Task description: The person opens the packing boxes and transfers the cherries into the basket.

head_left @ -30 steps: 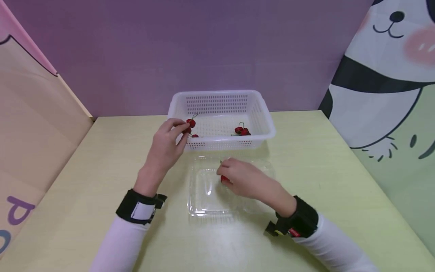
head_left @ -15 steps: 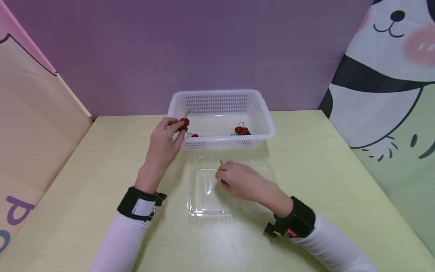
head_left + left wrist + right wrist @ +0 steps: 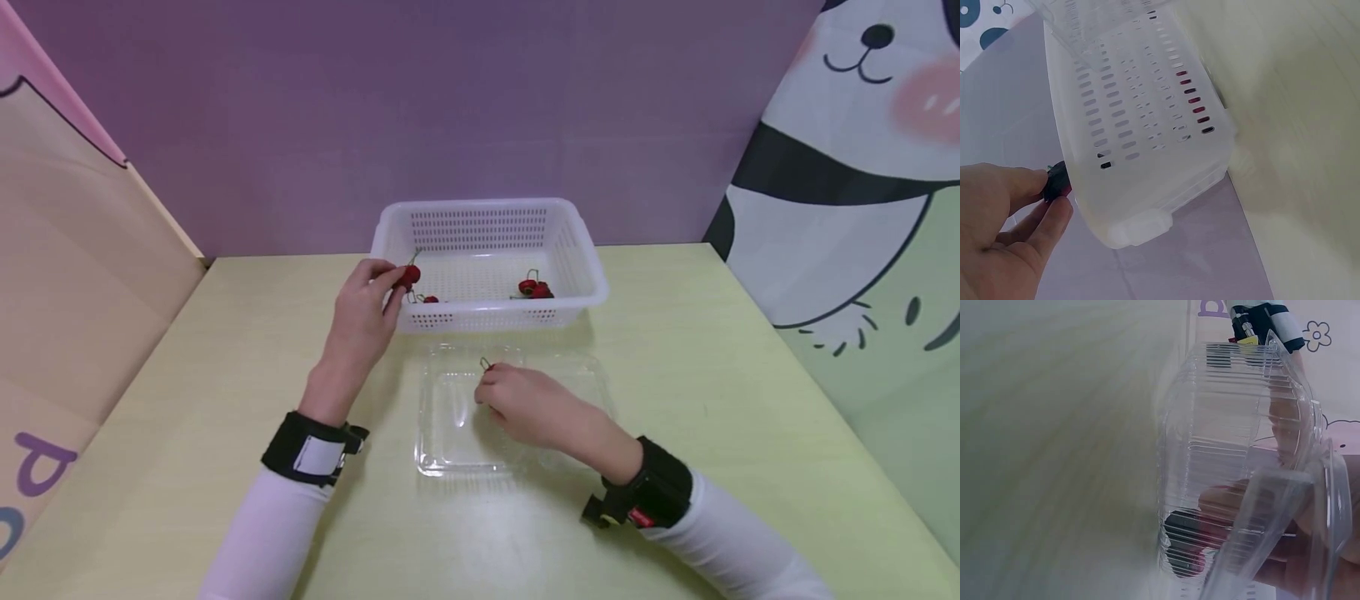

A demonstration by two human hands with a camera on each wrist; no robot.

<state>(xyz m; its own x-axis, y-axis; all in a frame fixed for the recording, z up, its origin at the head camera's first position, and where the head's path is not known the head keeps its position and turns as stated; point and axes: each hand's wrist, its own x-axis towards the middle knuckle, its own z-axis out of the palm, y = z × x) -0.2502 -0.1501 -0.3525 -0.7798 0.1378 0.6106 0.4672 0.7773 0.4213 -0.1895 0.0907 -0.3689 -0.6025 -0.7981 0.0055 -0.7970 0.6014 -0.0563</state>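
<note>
At the left front corner of the white basket [image 3: 585, 283], my left hand [image 3: 360, 312] pinches red cherries [image 3: 411, 273] between thumb and fingers, a green stem sticking up. In the left wrist view the held fruit [image 3: 1057, 181] looks dark, right beside the basket's rim. My right hand [image 3: 536, 404] reaches down into a clear plastic clamshell box [image 3: 435, 450], fingers curled around cherries. From above, only a bit of red and a looped stem show past the knuckles. Through the box's wall, the right wrist view shows the dark red cherries [image 3: 1185, 544] low at the box's floor, between the fingers.
More cherries [image 3: 536, 288] lie in the basket's right front, and another cherry [image 3: 430, 299] near its left front. The box's clear lid [image 3: 588, 375] lies folded out to the right. A purple wall stands right behind the basket.
My left hand has drawn slightly left and down with its cherries. My right hand has shifted slightly within the box; its cherry now shows beyond the knuckles instead of below the fingers.
</note>
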